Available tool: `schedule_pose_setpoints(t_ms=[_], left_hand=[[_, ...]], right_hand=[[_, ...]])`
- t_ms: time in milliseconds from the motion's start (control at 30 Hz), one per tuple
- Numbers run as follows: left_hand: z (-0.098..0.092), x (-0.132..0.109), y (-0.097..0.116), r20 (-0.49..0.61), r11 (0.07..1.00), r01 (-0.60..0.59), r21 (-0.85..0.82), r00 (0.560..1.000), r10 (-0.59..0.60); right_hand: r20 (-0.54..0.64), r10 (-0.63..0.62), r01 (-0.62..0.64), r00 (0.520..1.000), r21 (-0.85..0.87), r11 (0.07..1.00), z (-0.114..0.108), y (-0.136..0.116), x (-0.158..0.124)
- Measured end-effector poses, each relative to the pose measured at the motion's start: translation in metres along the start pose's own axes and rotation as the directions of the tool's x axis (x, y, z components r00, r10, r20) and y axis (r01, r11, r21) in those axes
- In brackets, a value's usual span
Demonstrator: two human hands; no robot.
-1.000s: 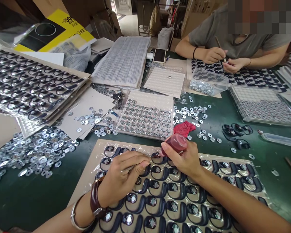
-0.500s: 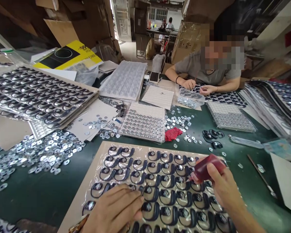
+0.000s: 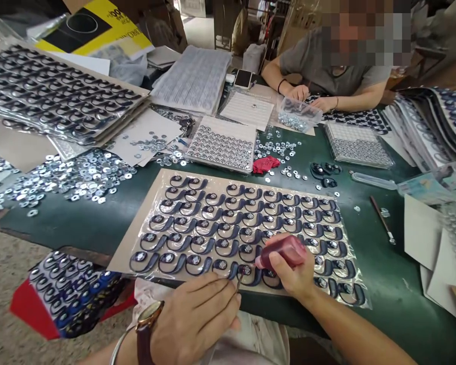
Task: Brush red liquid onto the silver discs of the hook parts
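Observation:
A brown board (image 3: 137,243) under clear film carries rows of dark curved pieces with shiny round centres. At its front edge, my left hand (image 3: 197,317) has its fingers pressed together around a thin pointed tool (image 3: 240,282), whose tip is by a piece in the front row. My right hand (image 3: 294,271) grips a red squeeze bottle (image 3: 283,252), tilted with its nozzle pointing left and down, close to the tool's tip. The bottle hides some pieces behind it.
Loose metal discs (image 3: 83,175) lie at the left, below stacked sheets (image 3: 61,96). Beyond the board are a disc tray (image 3: 222,144) and red cloth (image 3: 266,164). A person (image 3: 330,56) sits across the table. A thin stick (image 3: 382,220) lies at right.
The view has tilted down, showing the board's front edge and the floor. Relative to the board, both hands have moved to the front row, the bottle and tool closer together.

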State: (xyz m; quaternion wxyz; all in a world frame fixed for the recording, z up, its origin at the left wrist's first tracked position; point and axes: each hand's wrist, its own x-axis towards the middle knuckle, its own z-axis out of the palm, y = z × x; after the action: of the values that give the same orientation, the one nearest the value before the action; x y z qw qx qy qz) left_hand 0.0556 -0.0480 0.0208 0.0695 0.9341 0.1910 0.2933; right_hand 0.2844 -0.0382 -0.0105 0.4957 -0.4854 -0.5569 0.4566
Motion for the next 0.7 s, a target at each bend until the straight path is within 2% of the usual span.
schedule_pose_setpoints(t_ms=[100, 200, 400, 700], left_hand=[[0.0042, 0.0005, 0.0024, 0.013, 1.000, -0.009, 0.009, 1.000, 0.009], [0.0072, 0.0024, 0.0032, 0.033, 1.000, -0.019, 0.000, 0.999, 0.019], [0.0108, 0.0027, 0.0056, 0.081, 0.999, -0.036, 0.003, 0.996, 0.036], [0.0103, 0.0036, 0.0053, 0.073, 0.999, -0.026, -0.028, 0.997, 0.028]], right_hand=[[-0.006, -0.082, 0.081, 0.997, -0.140, 0.987, -0.0015, 0.0077, -0.0055], [-0.005, -0.091, 0.087, 0.996, -0.229, 0.969, -0.0030, 0.0053, -0.0057], [0.037, -0.127, 0.132, 0.991, -0.298, 0.945, -0.0011, 0.0000, -0.0021], [0.062, -0.124, 0.138, 0.990, -0.346, 0.928, 0.0014, 0.0016, -0.0003]])
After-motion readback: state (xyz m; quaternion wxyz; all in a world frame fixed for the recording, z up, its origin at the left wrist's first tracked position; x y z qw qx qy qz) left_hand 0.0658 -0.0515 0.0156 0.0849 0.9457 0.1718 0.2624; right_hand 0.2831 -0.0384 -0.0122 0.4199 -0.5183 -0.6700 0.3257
